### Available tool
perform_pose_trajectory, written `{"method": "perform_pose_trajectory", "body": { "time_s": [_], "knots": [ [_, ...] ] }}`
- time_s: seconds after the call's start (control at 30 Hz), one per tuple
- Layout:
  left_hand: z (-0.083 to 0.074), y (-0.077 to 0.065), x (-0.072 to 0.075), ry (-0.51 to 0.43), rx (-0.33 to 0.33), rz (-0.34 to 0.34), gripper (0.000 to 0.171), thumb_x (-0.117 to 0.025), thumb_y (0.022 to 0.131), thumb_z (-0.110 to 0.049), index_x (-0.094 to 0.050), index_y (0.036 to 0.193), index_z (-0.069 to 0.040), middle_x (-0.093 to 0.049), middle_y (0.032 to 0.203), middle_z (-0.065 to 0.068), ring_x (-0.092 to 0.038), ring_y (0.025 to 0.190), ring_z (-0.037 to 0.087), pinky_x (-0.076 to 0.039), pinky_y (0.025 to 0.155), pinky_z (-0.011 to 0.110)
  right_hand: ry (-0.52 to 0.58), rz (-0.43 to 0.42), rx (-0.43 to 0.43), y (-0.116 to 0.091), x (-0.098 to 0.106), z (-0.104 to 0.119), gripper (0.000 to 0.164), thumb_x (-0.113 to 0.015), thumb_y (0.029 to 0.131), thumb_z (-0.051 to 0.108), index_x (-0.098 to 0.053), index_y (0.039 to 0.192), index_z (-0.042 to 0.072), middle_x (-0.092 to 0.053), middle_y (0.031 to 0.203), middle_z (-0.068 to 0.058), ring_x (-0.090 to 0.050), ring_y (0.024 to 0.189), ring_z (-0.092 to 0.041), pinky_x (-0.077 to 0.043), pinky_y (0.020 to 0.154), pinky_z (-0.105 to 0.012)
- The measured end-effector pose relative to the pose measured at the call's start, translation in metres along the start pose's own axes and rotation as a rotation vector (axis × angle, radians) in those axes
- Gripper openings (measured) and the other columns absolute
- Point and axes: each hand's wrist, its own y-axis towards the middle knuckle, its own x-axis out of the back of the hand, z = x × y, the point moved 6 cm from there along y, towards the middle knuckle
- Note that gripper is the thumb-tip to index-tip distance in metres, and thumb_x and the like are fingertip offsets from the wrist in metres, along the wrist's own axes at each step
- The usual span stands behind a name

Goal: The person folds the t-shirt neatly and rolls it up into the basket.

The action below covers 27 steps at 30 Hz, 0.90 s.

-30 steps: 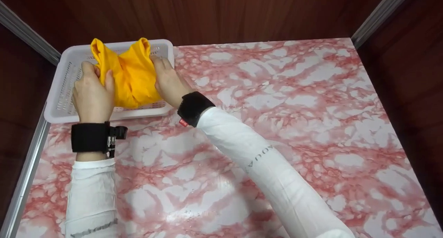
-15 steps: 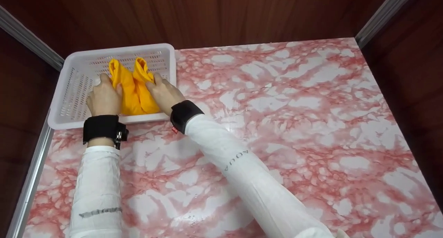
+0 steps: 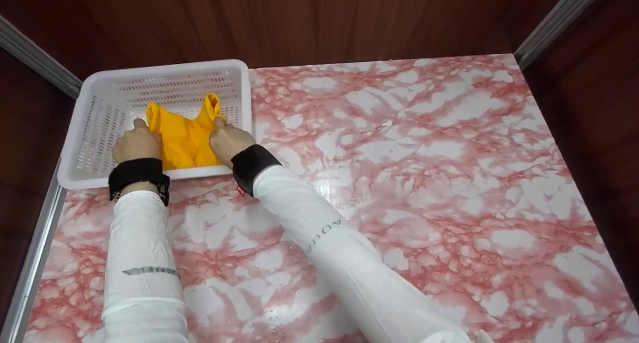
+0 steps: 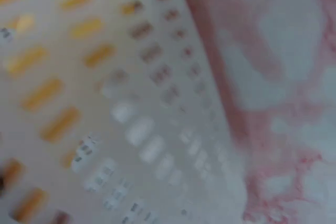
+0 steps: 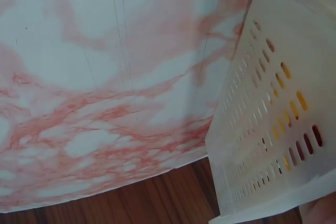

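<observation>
A folded yellow cloth point(image 3: 187, 138), with two tube-like ends pointing up, sits inside the white plastic basket point(image 3: 238, 66) in the head view. My left hand point(image 3: 136, 143) holds its left side, and my right hand point(image 3: 230, 142) pinches its right side near the tube end. Both hands are down inside the basket's rim, fingertips partly hidden. Yellow shows through the slots of the basket wall point(image 4: 157, 98) in the left wrist view. The right wrist view has the slotted basket side point(image 5: 257, 93) and a bit of the right hand point(image 5: 320, 212) at the corner.
The basket stands at the far left corner of a table with a red and white marbled top point(image 3: 424, 173). Dark wood panels point(image 3: 349, 23) rise behind and at both sides, with metal strips point(image 3: 554, 23) at the corners.
Both hands have lowered the yellow cloth deeper into the basket, toward its near side. The cloth's tube ends, earlier up at the far rim, now stand lower inside.
</observation>
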Motion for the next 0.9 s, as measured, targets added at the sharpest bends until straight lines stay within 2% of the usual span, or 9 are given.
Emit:
{"method": "perform_pose_trajectory", "body": {
  "time_s": [0.13, 0.23, 0.3, 0.37, 0.5, 0.6, 0.7, 0.77, 0.9],
  "knots": [
    [0.003, -0.003, 0.0, -0.013, 0.028, 0.004, 0.042, -0.043, 0.093, -0.027, -0.037, 0.115, 0.008, -0.053, 0.101, 0.038, -0.053, 0.09, 0.051, -0.042, 0.072, 0.057, -0.006, 0.178, -0.013, -0.002, -0.004, -0.001, 0.033, -0.035, 0.092, 0.008, -0.063, 0.11, 0.007, -0.055, 0.112, -0.013, -0.061, 0.08, -0.015, -0.052, 0.063, -0.031],
    [-0.001, -0.01, 0.001, -0.016, 0.018, 0.021, 0.037, -0.041, 0.093, -0.02, -0.039, 0.113, 0.011, -0.052, 0.103, 0.038, -0.053, 0.091, 0.05, -0.043, 0.072, 0.056, 0.022, 0.237, -0.047, -0.005, -0.005, -0.003, 0.031, -0.038, 0.091, 0.01, -0.066, 0.106, 0.009, -0.061, 0.103, -0.009, -0.061, 0.082, -0.016, -0.052, 0.065, -0.033],
    [-0.003, -0.016, 0.001, -0.018, 0.009, 0.052, 0.033, -0.037, 0.093, -0.013, -0.043, 0.11, 0.014, -0.052, 0.102, 0.038, -0.053, 0.09, 0.05, -0.044, 0.071, 0.055, 0.029, 0.204, -0.061, -0.006, -0.005, -0.004, 0.031, -0.038, 0.091, 0.009, -0.066, 0.104, 0.01, -0.063, 0.098, -0.008, -0.06, 0.083, -0.017, -0.052, 0.065, -0.033],
    [-0.005, -0.019, 0.001, -0.014, 0.001, 0.085, 0.033, -0.032, 0.091, -0.008, -0.046, 0.108, 0.016, -0.052, 0.101, 0.038, -0.053, 0.089, 0.049, -0.045, 0.071, 0.055, 0.005, 0.117, -0.071, -0.007, -0.003, -0.005, 0.032, -0.037, 0.091, 0.008, -0.066, 0.105, 0.009, -0.063, 0.101, -0.011, -0.06, 0.087, -0.019, -0.052, 0.065, -0.032],
    [-0.001, -0.017, 0.0, -0.01, 0.009, 0.11, 0.037, -0.031, 0.09, -0.011, -0.046, 0.11, 0.016, -0.048, 0.105, 0.037, -0.047, 0.097, 0.049, -0.04, 0.081, 0.056, -0.027, -0.095, -0.031, -0.012, 0.002, -0.01, 0.032, -0.034, 0.092, 0.011, -0.06, 0.109, 0.005, -0.055, 0.116, -0.017, -0.053, 0.106, -0.026, -0.048, 0.084, -0.032],
    [0.003, -0.01, 0.001, -0.025, 0.019, 0.052, 0.041, -0.034, 0.091, -0.018, -0.043, 0.114, 0.014, -0.044, 0.109, 0.036, -0.04, 0.103, 0.049, -0.034, 0.086, 0.059, 0.029, -0.149, -0.006, -0.02, 0.003, -0.019, 0.034, -0.034, 0.094, 0.025, -0.053, 0.118, 0.009, -0.043, 0.132, -0.014, -0.04, 0.122, -0.028, -0.032, 0.102, -0.037],
    [0.001, -0.008, 0.004, -0.072, -0.001, -0.044, 0.044, -0.038, 0.091, -0.022, -0.043, 0.119, 0.011, -0.045, 0.112, 0.035, -0.04, 0.106, 0.049, -0.031, 0.088, 0.059, 0.122, -0.11, -0.027, -0.032, 0.001, -0.035, 0.047, -0.03, 0.094, 0.042, -0.042, 0.13, 0.015, -0.03, 0.143, -0.011, -0.028, 0.131, -0.026, -0.023, 0.106, -0.04],
    [-0.005, -0.012, 0.007, -0.115, -0.029, -0.108, 0.045, -0.042, 0.09, -0.024, -0.044, 0.122, 0.008, -0.045, 0.115, 0.033, -0.039, 0.107, 0.049, -0.03, 0.088, 0.059, 0.181, -0.104, -0.051, -0.044, -0.001, -0.049, 0.051, -0.028, 0.093, 0.046, -0.037, 0.134, 0.017, -0.025, 0.145, -0.009, -0.025, 0.132, -0.025, -0.021, 0.107, -0.04],
    [-0.02, -0.029, 0.015, -0.209, -0.106, -0.217, 0.046, -0.043, 0.091, -0.03, -0.045, 0.124, 0.003, -0.045, 0.121, 0.029, -0.039, 0.111, 0.046, -0.028, 0.089, 0.056, 0.278, -0.158, -0.097, -0.079, -0.002, -0.083, 0.052, -0.03, 0.093, 0.045, -0.032, 0.137, 0.018, -0.024, 0.145, -0.008, -0.024, 0.132, -0.023, -0.019, 0.108, -0.038]
  ]
}}
